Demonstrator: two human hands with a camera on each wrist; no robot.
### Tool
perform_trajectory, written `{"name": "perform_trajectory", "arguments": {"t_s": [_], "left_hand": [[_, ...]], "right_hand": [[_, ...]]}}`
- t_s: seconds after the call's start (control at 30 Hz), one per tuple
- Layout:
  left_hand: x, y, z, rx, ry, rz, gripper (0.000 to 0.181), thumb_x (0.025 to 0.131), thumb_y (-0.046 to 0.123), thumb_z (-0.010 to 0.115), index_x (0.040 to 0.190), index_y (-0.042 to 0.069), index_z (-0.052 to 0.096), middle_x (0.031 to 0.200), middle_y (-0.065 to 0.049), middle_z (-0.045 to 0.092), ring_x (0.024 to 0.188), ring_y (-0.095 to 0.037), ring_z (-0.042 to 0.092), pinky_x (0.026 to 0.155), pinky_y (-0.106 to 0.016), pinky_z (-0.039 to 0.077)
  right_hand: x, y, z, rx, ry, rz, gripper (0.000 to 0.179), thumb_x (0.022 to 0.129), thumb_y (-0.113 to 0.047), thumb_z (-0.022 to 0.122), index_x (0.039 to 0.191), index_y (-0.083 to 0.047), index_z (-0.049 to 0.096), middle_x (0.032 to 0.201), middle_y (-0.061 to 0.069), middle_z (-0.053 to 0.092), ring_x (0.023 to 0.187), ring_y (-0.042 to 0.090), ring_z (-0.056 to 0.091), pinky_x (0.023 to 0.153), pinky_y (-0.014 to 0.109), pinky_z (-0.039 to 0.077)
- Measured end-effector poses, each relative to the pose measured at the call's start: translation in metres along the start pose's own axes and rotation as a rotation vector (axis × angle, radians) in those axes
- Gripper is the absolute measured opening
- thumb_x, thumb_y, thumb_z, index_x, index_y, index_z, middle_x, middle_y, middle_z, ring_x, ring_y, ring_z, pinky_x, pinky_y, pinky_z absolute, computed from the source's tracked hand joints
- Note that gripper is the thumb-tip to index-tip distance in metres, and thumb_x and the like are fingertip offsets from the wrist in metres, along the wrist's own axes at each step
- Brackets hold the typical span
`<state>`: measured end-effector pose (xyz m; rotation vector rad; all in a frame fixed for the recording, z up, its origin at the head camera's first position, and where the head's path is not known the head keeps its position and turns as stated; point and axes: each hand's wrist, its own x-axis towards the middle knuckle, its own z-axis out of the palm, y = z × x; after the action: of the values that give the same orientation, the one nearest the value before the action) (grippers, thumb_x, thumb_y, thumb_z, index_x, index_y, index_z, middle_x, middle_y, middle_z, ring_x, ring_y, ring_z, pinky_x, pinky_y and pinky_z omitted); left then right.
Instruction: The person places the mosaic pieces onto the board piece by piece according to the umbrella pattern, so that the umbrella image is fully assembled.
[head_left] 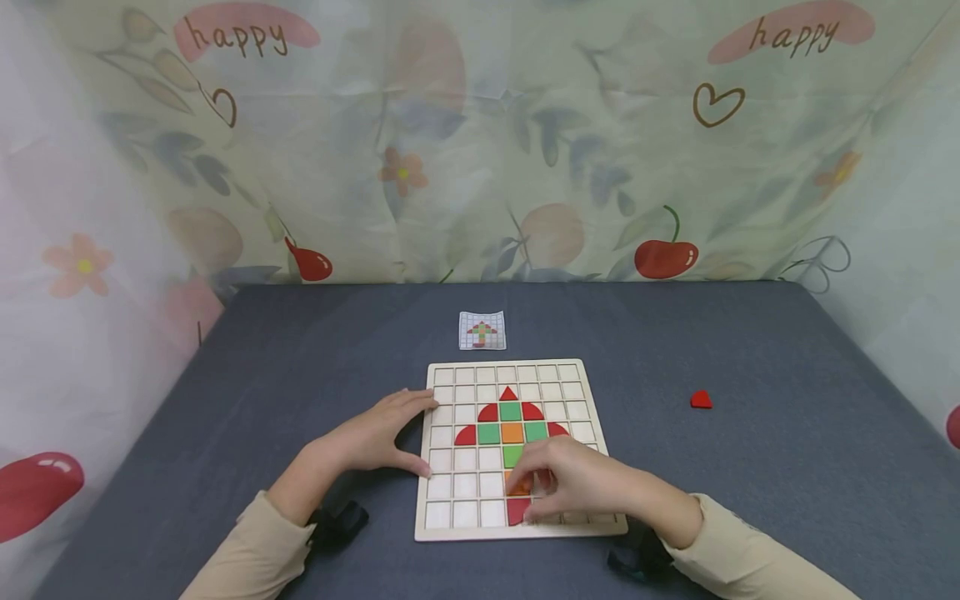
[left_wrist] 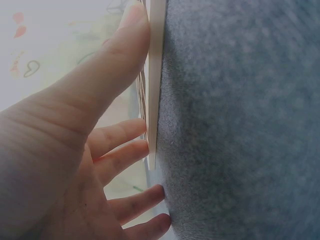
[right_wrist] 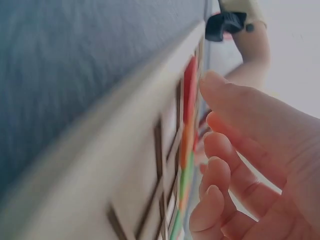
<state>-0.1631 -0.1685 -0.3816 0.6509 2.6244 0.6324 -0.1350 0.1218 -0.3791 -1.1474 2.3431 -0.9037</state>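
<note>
A pale wooden grid board [head_left: 450, 533] lies on the table with coloured pieces in its cells. My left hand [head_left: 378, 433] rests at the board's left edge, thumb and fingers spread and touching the frame. Over the lower part of the board, my right hand [head_left: 566, 479] has bent fingers, its thumb beside a red piece [head_left: 517, 511] in the bottom row. An orange square [head_left: 517, 483], partly hidden by the fingers, sits above that red piece. Higher up are green squares [head_left: 510, 411], another orange square [head_left: 512, 432], red rounded pieces [head_left: 466, 435] and a red triangle [head_left: 508, 393].
A small pattern card [head_left: 482, 331] lies beyond the board, showing a similar coloured figure on a grid. One loose red piece [head_left: 701, 399] lies on the dark grey tablecloth [head_left: 757, 467] to the right. A printed curtain [head_left: 480, 167] hangs behind the table.
</note>
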Motion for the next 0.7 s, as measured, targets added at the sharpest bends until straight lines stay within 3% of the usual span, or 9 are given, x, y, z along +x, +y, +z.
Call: {"name": "perform_trajectory", "arguments": {"t_s": [0.17,0.33,0.53,0.7], "left_hand": [[-0.001,0.000,0.000,0.001,0.004,0.000,0.090,0.069,0.049,0.077,0.141,0.009,0.038,0.150,-0.011,0.032,0.139,-0.036,0.025,0.110,-0.055,0.027],[-0.001,0.001,0.000,-0.001,0.006,0.000,0.090,0.069,0.048,0.077,0.141,0.010,0.038,0.150,-0.011,0.032,0.139,-0.036,0.025,0.110,-0.054,0.028],[-0.001,0.000,0.000,-0.007,0.002,-0.003,0.091,0.069,0.049,0.077,0.141,0.010,0.038,0.150,-0.011,0.032,0.139,-0.036,0.025,0.110,-0.055,0.028],[0.000,0.000,0.000,-0.011,-0.001,-0.009,0.091,0.069,0.049,0.078,0.141,0.010,0.038,0.150,-0.011,0.031,0.140,-0.036,0.024,0.110,-0.055,0.027]], "right_hand": [[-0.006,0.010,-0.016,-0.017,0.097,-0.016,0.018,0.077,-0.015,0.076,0.094,-0.013,0.071,0.076,-0.004,0.061,0.065,0.001,0.048,0.059,0.016,0.044],[-0.017,0.028,-0.037,-0.043,0.225,0.019,0.016,0.078,-0.014,0.074,0.094,-0.011,0.071,0.077,-0.005,0.061,0.066,0.001,0.049,0.059,0.018,0.046],[-0.036,0.058,-0.062,-0.111,0.382,0.138,0.021,0.077,-0.016,0.076,0.095,-0.008,0.070,0.077,-0.005,0.061,0.065,0.000,0.049,0.059,0.019,0.045],[-0.057,0.082,-0.085,-0.143,0.435,0.301,0.026,0.079,-0.018,0.074,0.100,-0.005,0.069,0.085,0.002,0.065,0.068,0.001,0.053,0.060,0.021,0.047]]}}
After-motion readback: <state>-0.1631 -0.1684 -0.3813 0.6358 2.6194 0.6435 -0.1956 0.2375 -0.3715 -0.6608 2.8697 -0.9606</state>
